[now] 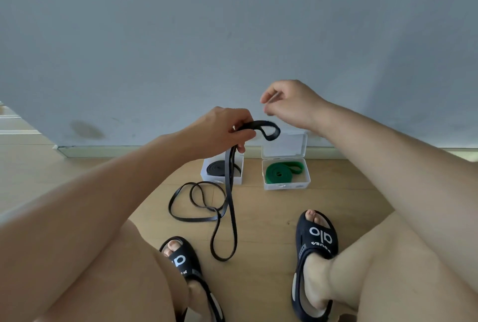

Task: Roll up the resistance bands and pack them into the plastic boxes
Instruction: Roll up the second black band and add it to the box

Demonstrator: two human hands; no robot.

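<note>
My left hand (227, 127) pinches the black band (230, 192) at frame centre, its end looped, the rest hanging to the floor. My right hand (289, 104) hovers loosely curled, holding nothing. The hanging tail could tangle, spoiling 1 tight roll.

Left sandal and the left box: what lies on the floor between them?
Head view: the loose black band, in tangled loops on the wood floor, lies between the left sandal and the left box.

Bare arms and legs, black slide sandals (316, 239) with white lettering across the straps
</note>
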